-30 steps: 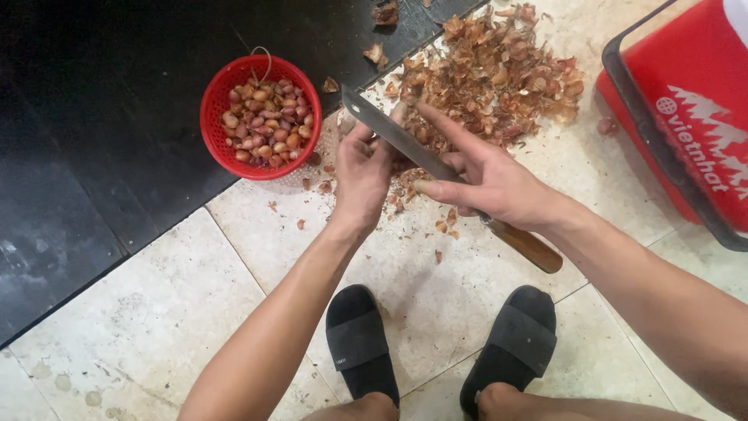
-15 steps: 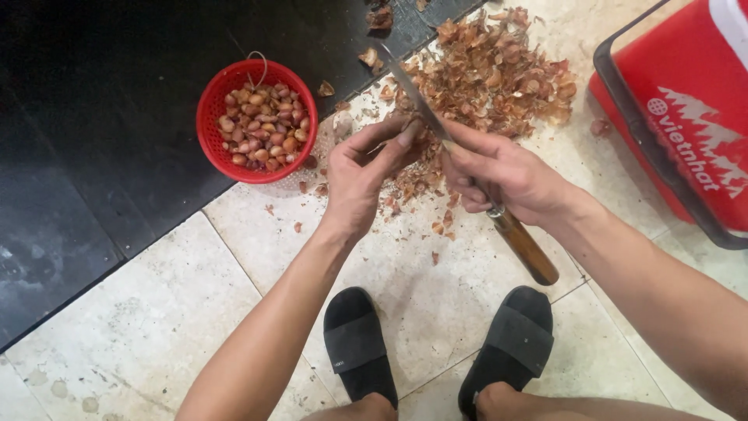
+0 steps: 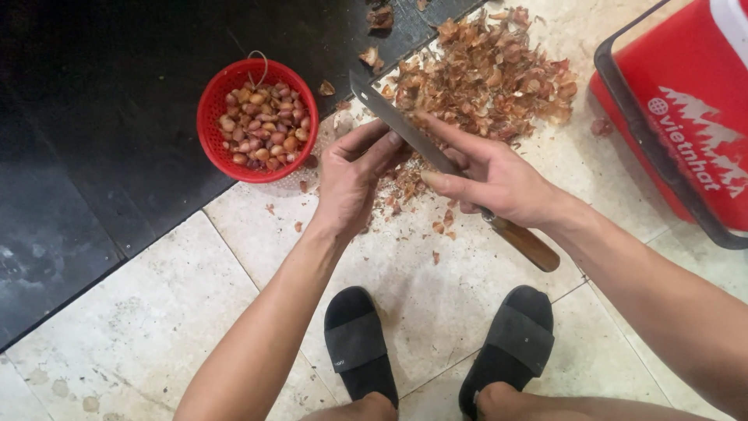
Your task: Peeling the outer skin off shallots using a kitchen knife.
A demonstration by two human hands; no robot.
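Wooden-handled and stiff, the knife [image 3: 436, 160] sits clamped in the right hand [image 3: 499, 183], while the left hand [image 3: 354, 183] curls closed near its blade, pinching something small, likely light and slippery.

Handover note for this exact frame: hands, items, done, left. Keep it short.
Right hand: closed around the long steel knife with a brown wooden handle, blade pointing up-left.
Left hand: fingertips pinched at the blade; whatever it holds is hidden.
Round red plastic basket of small shallots: on the dark floor, left of the hands.
Pile of dry brown shallot skins: on the pale tile beyond the hands.
Done: many skins already off.
Left: the basket holds many shallots.
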